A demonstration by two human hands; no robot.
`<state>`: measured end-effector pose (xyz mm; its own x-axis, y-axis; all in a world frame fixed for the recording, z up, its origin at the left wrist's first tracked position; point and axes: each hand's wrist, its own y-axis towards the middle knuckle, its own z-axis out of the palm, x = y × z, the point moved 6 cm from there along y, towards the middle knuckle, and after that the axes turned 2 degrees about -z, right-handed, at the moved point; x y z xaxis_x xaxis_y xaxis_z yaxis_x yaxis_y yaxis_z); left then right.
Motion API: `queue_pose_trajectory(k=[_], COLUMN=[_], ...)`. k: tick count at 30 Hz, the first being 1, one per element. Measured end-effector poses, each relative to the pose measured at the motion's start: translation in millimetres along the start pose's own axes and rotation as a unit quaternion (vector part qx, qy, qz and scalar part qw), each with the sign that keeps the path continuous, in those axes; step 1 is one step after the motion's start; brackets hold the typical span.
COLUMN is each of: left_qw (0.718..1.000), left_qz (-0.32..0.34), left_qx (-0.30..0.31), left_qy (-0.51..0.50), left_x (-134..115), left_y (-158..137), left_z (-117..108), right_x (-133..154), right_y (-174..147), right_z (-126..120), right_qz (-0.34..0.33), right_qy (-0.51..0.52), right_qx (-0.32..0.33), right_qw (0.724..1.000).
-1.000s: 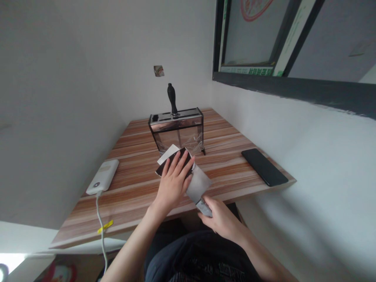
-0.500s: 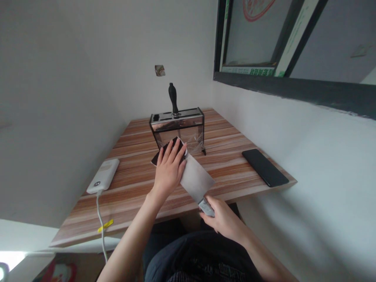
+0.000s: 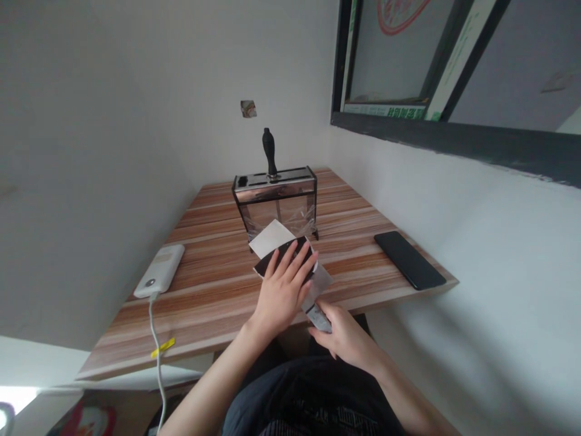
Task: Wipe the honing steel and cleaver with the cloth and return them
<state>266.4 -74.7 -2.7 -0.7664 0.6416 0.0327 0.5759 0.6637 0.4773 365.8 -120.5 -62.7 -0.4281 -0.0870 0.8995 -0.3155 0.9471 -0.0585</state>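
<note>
My right hand [image 3: 338, 330], fingers wrapped round the grey handle, holds a cleaver [image 3: 271, 238] above the table's front part. Its broad, pale metal blade points up and left. Across the middle of that blade lies a black sheet [image 3: 287, 253] with a pale edge; its exact kind is unclear. My left hand [image 3: 285, 287] presses the sheet against the blade with long, slightly spread fingers, the sheet under them. The blade's far end shows beyond the sheet, and a strip near the handle shows too. Behind the blade stands a knife holder [image 3: 275, 192] with see-through sides.
A black knife handle [image 3: 269, 151] rises from the holder. On the wood-grain table [image 3: 213, 242], a white power bank [image 3: 161, 270] with a cable [image 3: 154, 333] lies left and a black phone [image 3: 408, 259] right. Yellow tape [image 3: 162, 347] is near the front edge. Walls border the table.
My left hand and the black sheet have slid down the blade, rightward toward the handle. The blade's far end is now uncovered. My right hand and the cleaver have stayed about where they were.
</note>
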Motion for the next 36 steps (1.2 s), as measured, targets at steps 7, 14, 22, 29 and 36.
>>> queue_pose_trajectory(k=[7,14,22,29,36], left_qw=[0.999,0.999,1.0,0.999,0.998], left_qz=[0.029,0.026,0.018,-0.028,-0.057], left_qx=[0.021,0.01,0.017,0.016,0.001], left_qy=[-0.007,-0.017,-0.004,0.019,0.026], left_x=[-30,-37,-36,-29,-6], left_y=[-13,-15,-15,-8,-2], left_z=[6,2,2,0,-3], right_x=[-3,-7,8,8,6], right_y=[0,-1,0,-1,-1], right_z=[2,2,-5,-3,0], right_qz=[0.027,0.031,-0.02,-0.03,-0.03], right_qy=[0.02,0.032,-0.024,-0.02,-0.03], right_qx=[-0.008,-0.005,-0.037,-0.035,-0.021], right_qw=[0.999,0.999,0.999,0.999,0.999])
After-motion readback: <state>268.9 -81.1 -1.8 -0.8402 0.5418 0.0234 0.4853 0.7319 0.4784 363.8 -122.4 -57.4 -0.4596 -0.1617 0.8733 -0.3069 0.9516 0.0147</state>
